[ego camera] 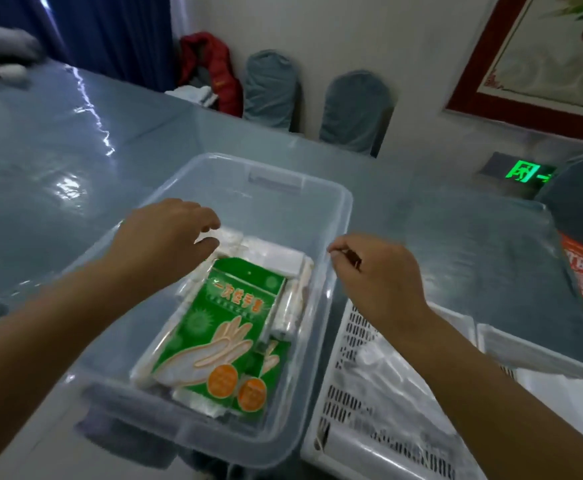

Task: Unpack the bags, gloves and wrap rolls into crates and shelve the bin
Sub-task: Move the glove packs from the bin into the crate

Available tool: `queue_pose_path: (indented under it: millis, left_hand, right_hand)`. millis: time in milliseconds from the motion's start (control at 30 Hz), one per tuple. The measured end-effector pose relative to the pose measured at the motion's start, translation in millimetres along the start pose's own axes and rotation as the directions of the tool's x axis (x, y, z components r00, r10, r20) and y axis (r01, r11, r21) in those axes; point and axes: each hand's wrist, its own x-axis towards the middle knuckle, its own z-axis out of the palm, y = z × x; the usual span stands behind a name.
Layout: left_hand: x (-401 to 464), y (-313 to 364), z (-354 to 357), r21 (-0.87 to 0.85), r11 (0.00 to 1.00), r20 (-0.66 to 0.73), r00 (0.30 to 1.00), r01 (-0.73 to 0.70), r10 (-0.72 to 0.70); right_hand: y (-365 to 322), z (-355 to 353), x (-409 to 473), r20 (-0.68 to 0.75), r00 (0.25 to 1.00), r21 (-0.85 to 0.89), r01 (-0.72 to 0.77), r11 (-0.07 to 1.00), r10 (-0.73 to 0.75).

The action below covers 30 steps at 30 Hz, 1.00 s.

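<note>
Left hand [165, 233] hovers loosely curled, grasping nothing, over the clear plastic bin [331, 216]; right hand [380, 271] curled, empty, at its rim; glossy green glove packets [214, 327] below; white slotted crate [352, 362] under right wrist.

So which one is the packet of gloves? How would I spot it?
Find the clear plastic bin on the blue-grey table, between the two hands. Lying flat on top inside is the glove packet. It is the only bright green thing, with drawn hands and orange circles; everything round it is white.
</note>
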Motion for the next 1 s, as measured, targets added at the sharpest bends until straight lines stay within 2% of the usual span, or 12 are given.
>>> queue_pose_path:
  millis: [133, 200, 267, 367, 433, 500, 567, 733, 833, 867, 933, 1000]
  left_hand:
    - [12.9, -68.4, 4.7, 0.065, 0.994, 0.064, 0.994, -0.091, 0.087]
    - [19.9, -92.8, 9.8, 0.053, 0.982, 0.066, 0.982, -0.178, 0.175]
    - [24.8, -110.0, 16.6, 0.045, 0.97, 0.122, 0.965, -0.238, 0.231]
    - [23.1, -128.7, 31.9, 0.041, 0.955, 0.179, 0.942, -0.294, 0.282]
    - [19.1, -136.1, 39.1, -0.027, 0.952, 0.14, 0.942, -0.304, 0.304]
    - [18.1, -140.5, 40.7, -0.154, 0.954, 0.081, 0.959, -0.257, 0.272]
    - [18.4, -143.1, 41.5, -0.208, 0.949, 0.043, 0.967, -0.238, 0.252]
    - [17.6, -142.9, 43.8, -0.18, 0.946, 0.019, 0.96, -0.271, 0.279]
    - [17.5, -141.6, 42.5, -0.184, 0.941, 0.029, 0.955, -0.284, 0.294]
    - [17.4, -141.4, 41.6, -0.179, 0.937, 0.036, 0.95, -0.3, 0.311]
    - [18.1, -138.9, 38.4, -0.154, 0.92, 0.069, 0.925, -0.361, 0.374]
    - [18.4, -131.0, 35.1, -0.15, 0.886, 0.168, 0.872, -0.438, 0.459]
  right_hand:
    - [-52.8, 52.2, 42.6, 0.09, 0.996, 0.066, -0.033, 0.997, 0.027]
    - [-68.4, 83.6, 66.5, 0.242, 0.968, 0.01, -0.068, 0.998, 0.063]
    - [-76.2, 116.7, 83.8, 0.433, 0.897, -0.14, -0.035, 0.99, 0.093]
    - [-89.7, 163.0, 88.7, 0.643, 0.764, -0.247, 0.142, 0.958, 0.053]
    - [-99.1, 190.5, 79.1, 0.73, 0.683, -0.224, 0.269, 0.937, -0.021]
    - [-102.9, 211.0, 66.9, 0.804, 0.587, -0.229, 0.45, 0.863, -0.092]
    - [-98.9, 219.6, 56.8, 0.836, 0.54, -0.27, 0.552, 0.789, -0.092]
    - [-82.5, 215.4, 47.0, 0.795, 0.595, -0.385, 0.644, 0.661, -0.116]
    - [-82.4, 205.0, 47.9, 0.829, 0.549, -0.394, 0.709, 0.584, -0.106]
    - [-81.5, 199.3, 48.9, 0.821, 0.558, -0.397, 0.707, 0.586, -0.118]
    - [-79.3, 184.3, 53.3, 0.752, 0.639, -0.418, 0.652, 0.632, -0.162]
    - [-78.2, 164.0, 60.1, 0.644, 0.742, -0.436, 0.555, 0.709, -0.184]
